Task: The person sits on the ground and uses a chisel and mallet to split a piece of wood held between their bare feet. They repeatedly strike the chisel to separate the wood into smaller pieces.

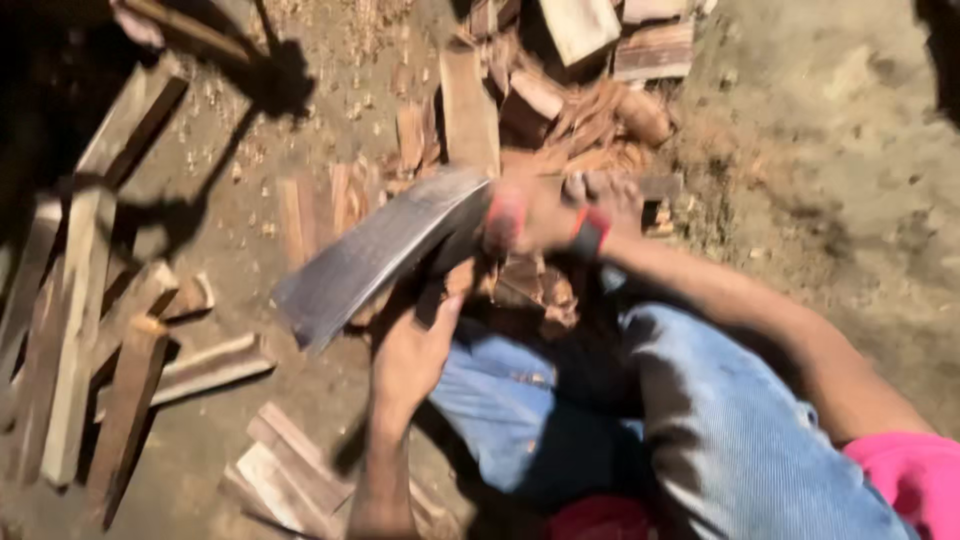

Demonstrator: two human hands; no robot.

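Observation:
My right hand (540, 215) grips the handle of a broad, flat metal chopping blade (375, 255), which points down to the left and is blurred. A red and black band circles that wrist. My left hand (415, 350) lies just below the blade with its fingers curled around a dark piece of wood (432, 295); the blade partly hides that piece. My knees in blue jeans (640, 400) are beneath both arms.
Split wooden slats (75, 330) lie in a pile on the dirt at the left. Reddish chopped wood pieces and chips (560, 110) are heaped at the top centre. More flat boards (290, 470) rest near my left forearm. Bare earth (850, 150) spreads to the right.

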